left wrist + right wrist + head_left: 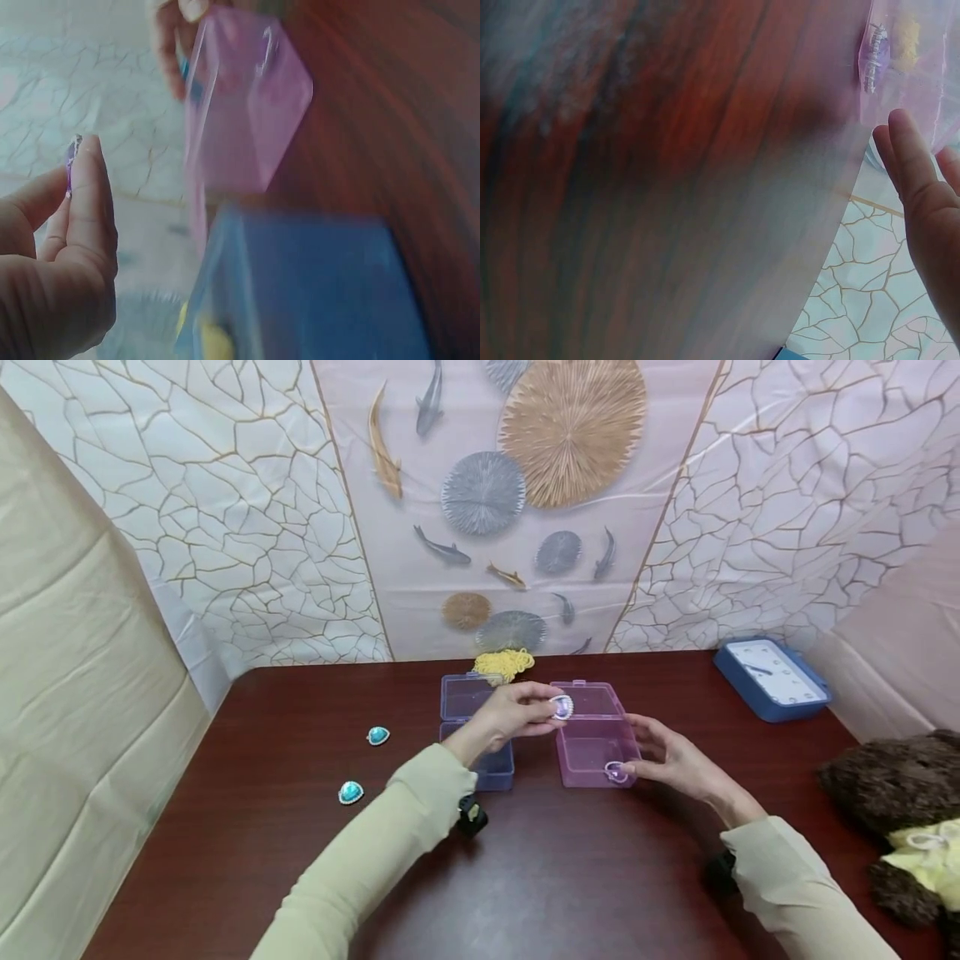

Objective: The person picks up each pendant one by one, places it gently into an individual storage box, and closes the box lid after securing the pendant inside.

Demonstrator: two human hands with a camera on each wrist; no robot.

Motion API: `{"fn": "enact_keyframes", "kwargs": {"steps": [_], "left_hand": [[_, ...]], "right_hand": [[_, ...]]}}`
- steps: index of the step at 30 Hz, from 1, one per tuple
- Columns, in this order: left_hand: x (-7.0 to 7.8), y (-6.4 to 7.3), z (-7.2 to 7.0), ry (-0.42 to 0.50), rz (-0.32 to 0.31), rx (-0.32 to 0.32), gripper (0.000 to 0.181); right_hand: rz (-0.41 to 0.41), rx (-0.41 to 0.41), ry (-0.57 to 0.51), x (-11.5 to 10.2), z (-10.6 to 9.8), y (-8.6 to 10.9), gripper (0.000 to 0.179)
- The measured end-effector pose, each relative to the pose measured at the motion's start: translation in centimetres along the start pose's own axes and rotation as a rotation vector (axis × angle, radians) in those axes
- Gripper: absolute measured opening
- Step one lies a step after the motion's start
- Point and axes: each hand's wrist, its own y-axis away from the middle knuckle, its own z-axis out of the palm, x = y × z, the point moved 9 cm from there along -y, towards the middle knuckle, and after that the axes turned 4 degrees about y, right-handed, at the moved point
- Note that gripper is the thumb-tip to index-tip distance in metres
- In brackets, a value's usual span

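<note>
My left hand [517, 710] pinches a purple gem with a white beaded rim [562, 707] between thumb and fingers, above the gap between two see-through boxes. In the left wrist view the gem [73, 161] shows edge-on at the fingertips. The pink plastic box [592, 756] has its lid up and back. Another purple gem [617, 772] lies inside its front right corner. My right hand [678, 764] holds the pink box at its right end, thumb in front and fingers farther back. Under my left wrist stands the blue plastic box [495, 772], lid also raised, partly hidden.
Two turquoise gems [378, 736] with pale rims lie on the dark wooden table [225, 827] at the left. A yellow stringy bundle [504, 663] sits behind the boxes. At the right are a blue and white clock [772, 677] and a brown plush toy [892, 785].
</note>
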Motion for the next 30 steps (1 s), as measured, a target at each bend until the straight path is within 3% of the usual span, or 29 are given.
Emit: {"fn": "enact_keyframes", "kwargs": {"steps": [5, 14, 26, 30], "left_hand": [[-1.5, -1.4, 2.0, -0.03, -0.03, 0.021, 0.034], [-3.5, -3.4, 3.4, -0.06, -0.039, 0.111, 0.021], [-3.4, -3.7, 4.8, -0.203, 0.004, 0.15, 0.018], [-3.3, -3.6, 4.8, -0.24, 0.006, 0.19, 0.016]], "right_hand": [[0.02, -0.006, 0.001, 0.0, 0.1, -0.1, 0.073], [-0.023, -0.002, -0.003, -0.3, 0.0, -0.1, 0.07], [-0.026, 0.007, 0.014, -0.2, -0.2, 0.1, 0.069], [-0.01, 0.005, 0.013, -0.2, -0.1, 0.1, 0.07]]}}
